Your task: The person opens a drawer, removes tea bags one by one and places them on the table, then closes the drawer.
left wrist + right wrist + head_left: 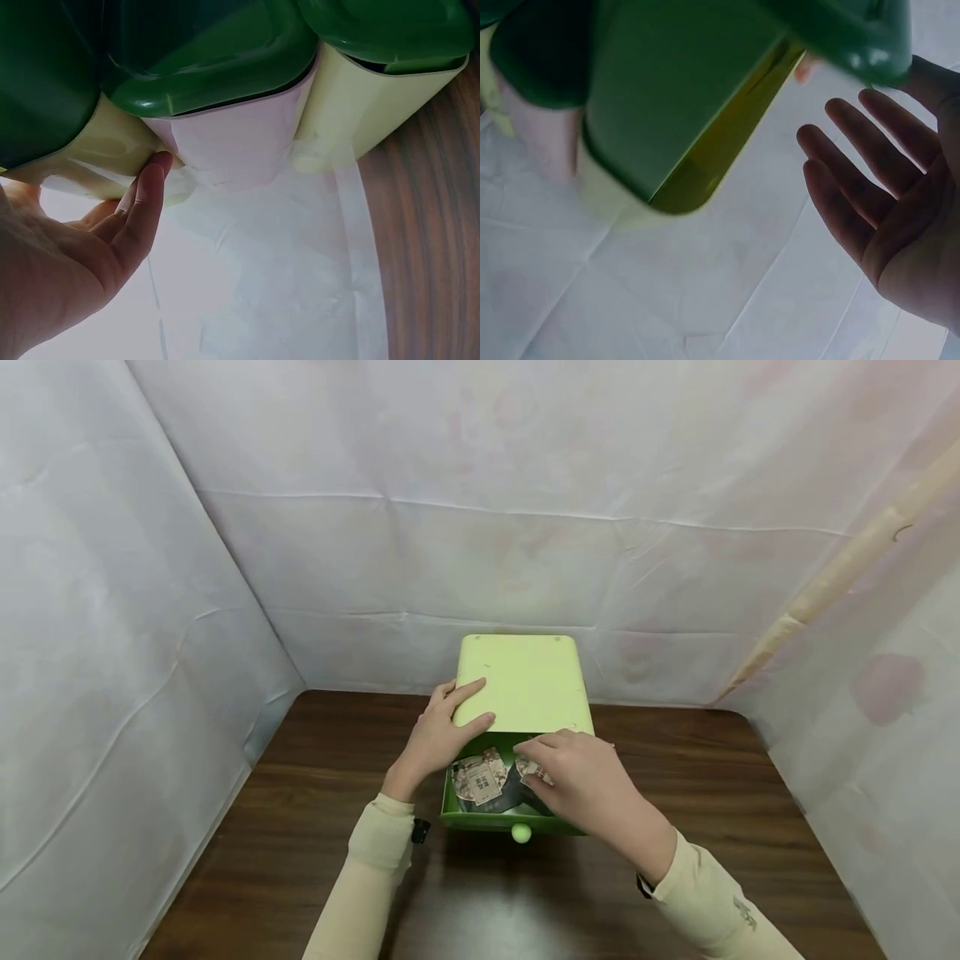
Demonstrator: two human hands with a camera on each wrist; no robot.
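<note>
A light green box stands on the table with its green drawer pulled out. My left hand rests on the box's top left edge, fingers extended. In the left wrist view, that hand touches the yellowish casing. Over the right side of the drawer is my right hand, its thumb and index finger around a printed packet without visibly gripping it. In the right wrist view, the right hand has loosely extended fingers, its thumb partly behind the green drawer rim. Another printed packet lies in the drawer's left side.
The dark wooden table extends around the box. Pale fabric walls enclose the back and sides. A round knob sticks out from the drawer's front. In the left wrist view, a pink casing sits among the yellowish ones.
</note>
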